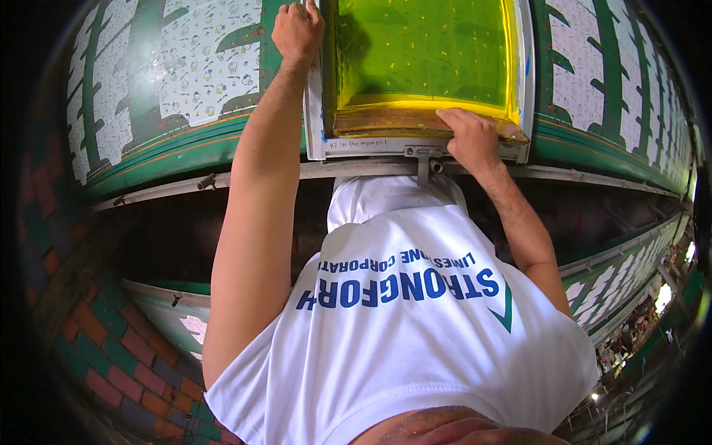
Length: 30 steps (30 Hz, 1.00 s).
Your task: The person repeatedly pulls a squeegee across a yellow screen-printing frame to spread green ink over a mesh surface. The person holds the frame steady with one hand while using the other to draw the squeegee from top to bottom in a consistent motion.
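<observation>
A screen-printing frame (315, 122) with pale metal sides lies before me on the green table. Its mesh (423, 52) looks yellow-green, with a bright yellow border. My left hand (299, 33) is closed at the frame's left side, toward the far end; its fingertips are partly cut off by the picture's top edge. Along the near end of the mesh lies a brown wooden squeegee (393, 121). My right hand (472, 139) closes over the squeegee's right part, thumb side toward the middle. A metal bracket (423, 154) sits at the frame's near edge.
The long green table (148, 159) carries white printed fabric pieces (208, 59) on the left and more pieces (577, 63) on the right. A metal rail (252, 178) with small stops runs along its near edge. Behind me stands another table (623, 278); coloured paving (119, 348) covers the floor.
</observation>
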Motion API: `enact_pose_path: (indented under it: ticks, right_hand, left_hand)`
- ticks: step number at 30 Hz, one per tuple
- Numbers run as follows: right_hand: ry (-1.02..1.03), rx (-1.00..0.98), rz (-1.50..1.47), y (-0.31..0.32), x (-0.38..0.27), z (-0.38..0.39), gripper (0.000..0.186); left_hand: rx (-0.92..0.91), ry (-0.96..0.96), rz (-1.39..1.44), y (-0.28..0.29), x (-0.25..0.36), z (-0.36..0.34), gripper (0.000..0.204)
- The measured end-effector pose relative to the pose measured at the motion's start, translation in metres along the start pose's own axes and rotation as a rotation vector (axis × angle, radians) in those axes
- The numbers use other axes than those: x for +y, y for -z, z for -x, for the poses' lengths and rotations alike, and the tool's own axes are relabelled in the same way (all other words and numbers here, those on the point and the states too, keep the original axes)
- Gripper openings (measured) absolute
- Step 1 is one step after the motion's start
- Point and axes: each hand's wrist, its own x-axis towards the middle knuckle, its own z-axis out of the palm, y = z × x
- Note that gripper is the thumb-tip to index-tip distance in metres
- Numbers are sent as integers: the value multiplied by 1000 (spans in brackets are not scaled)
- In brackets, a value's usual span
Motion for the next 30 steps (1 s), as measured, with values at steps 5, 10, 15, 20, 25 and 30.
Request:
enact_pose_path:
  ticks: [5,10,15,20,25,30]
  right_hand:
    - [-5,-47,-67,35,3,-12,39]
    - [-38,-187,14,30,10,-23,45]
    - [-5,-155,85,11,12,-7,55]
    - [-47,0,148,-15,0,-8,63]
    - [-105,70,123,-18,14,-86,54]
    - [-155,4,213,7,53,-209,44]
  left_hand:
    - [32,17,33,0,2,0,44]
    - [-13,42,-4,1,2,-2,42]
    - [-14,48,9,-1,0,-3,37]
    - [-20,62,25,-3,-2,-4,30]
    - [-31,71,51,5,3,-2,25]
    - [-50,107,9,10,10,-3,23]
